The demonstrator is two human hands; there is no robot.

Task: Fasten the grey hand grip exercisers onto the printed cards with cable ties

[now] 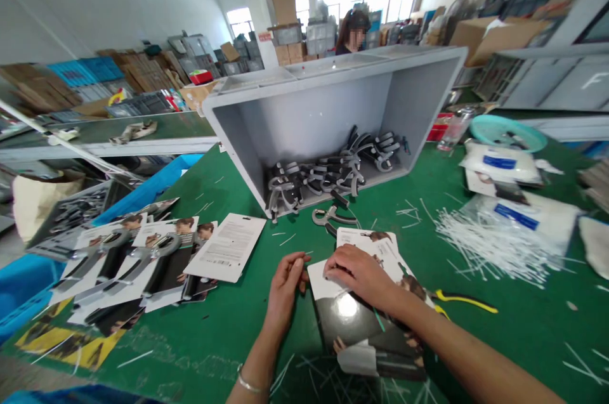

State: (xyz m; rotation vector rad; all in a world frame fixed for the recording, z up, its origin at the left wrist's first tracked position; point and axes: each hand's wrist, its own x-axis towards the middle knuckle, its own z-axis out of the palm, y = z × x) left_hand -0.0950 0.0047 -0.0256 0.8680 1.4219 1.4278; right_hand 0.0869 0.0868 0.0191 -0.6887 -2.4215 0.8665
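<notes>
My left hand rests at the left edge of a stack of printed cardboard cards, thumb and fingers pressed together. A short pale strip shows at its fingertips, too small to make out. My right hand lies over the upper part of the cards with its fingers curled in; what they grip is hidden. Under my right forearm, yellow-and-black handled pliers stick out to the right. Just beyond the cards lies a grey-and-black clamp-like hand tool.
A grey plastic crate, tipped on its side, holds several such tools. At left are carded tools and a white card. White cable ties and plastic bags lie right. A person is behind the crate.
</notes>
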